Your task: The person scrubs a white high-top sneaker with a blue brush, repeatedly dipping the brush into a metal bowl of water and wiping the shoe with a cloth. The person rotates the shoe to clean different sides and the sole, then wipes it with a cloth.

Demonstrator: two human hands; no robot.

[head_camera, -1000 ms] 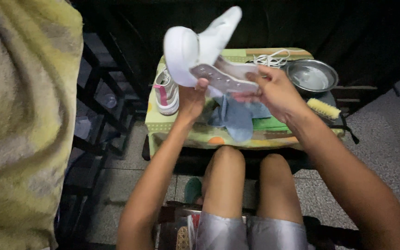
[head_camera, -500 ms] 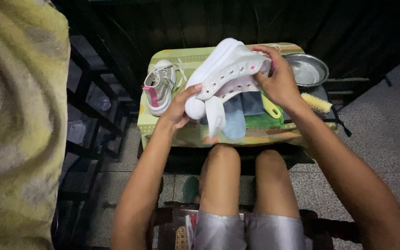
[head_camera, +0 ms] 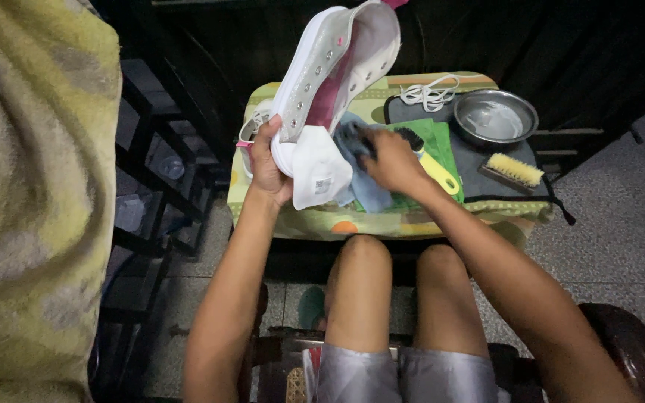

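- Now the white sneaker (head_camera: 334, 75) stands steeply on end above the small table (head_camera: 412, 220), heel high and toe low; half a second ago it lay nearly flat across the tabletop.
- The left hand (head_camera: 269, 160) has gone from cupping the toe from below to gripping the toe end from the side, fingers wrapped tight around the rubber cap and sole edge.
- The shoe's tongue (head_camera: 319, 170) now hangs loose below the toe, its label patch facing the camera.
- The right hand (head_camera: 388, 158) has let go of the heel; it now rests down on the blue cloth (head_camera: 363, 186), fingers curled narrow and bunched into the fabric, touching it.
- The yellow-handled brush (head_camera: 431, 160) lies just beside that hand on the green cloth (head_camera: 442, 138); whether the fingers touch it cannot be told.
- The second sneaker (head_camera: 250, 133) sits at the table's left edge, mostly hidden behind the raised shoe; earlier it was in plain sight.
- Containers: one round metal bowl (head_camera: 496, 118) at the far right of the table, on the dark mat (head_camera: 479, 168). It holds what looks like a shallow layer of water; nothing else shows in it.
- A wooden scrub brush (head_camera: 513, 172) lies on the mat just in front of the bowl, apart from it.
- White laces (head_camera: 427, 93) are coiled near the bowl's left.
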